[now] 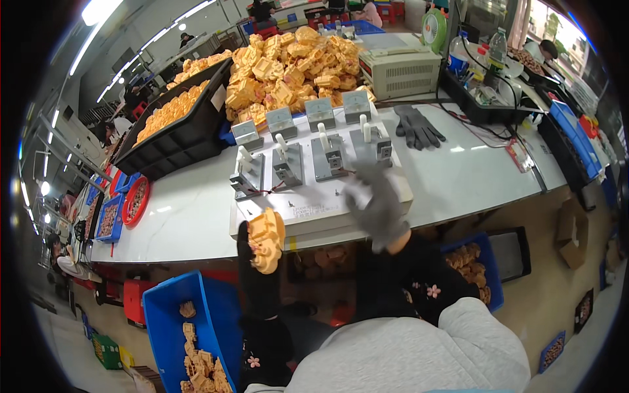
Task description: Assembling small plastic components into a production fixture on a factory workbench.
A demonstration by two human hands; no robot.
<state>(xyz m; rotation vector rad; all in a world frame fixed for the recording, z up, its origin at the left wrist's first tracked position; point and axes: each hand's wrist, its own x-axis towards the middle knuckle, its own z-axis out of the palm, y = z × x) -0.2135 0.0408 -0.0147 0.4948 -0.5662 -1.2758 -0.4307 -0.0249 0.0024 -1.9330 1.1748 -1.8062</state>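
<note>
My left hand (247,268), in a dark glove, is closed on an orange moulded plastic part (266,241) in front of the white fixture box (314,204). The part is held upright, its uneven face to the right. Over the right front of the box, my right hand (378,206) wears a grey glove and is blurred by motion. Its thumb and fingers look apart, and nothing shows in them. On the box stand several grey clamp stations (327,157) with white handles, and a row of small panel meters (320,112) behind them.
Orange parts (288,72) are heaped behind the fixture, with a black crate (173,134) at left. A grey glove (419,127) lies right of it, near a beige instrument (401,73) and a black tray (481,108). Blue bins (160,314) with parts stand below the table.
</note>
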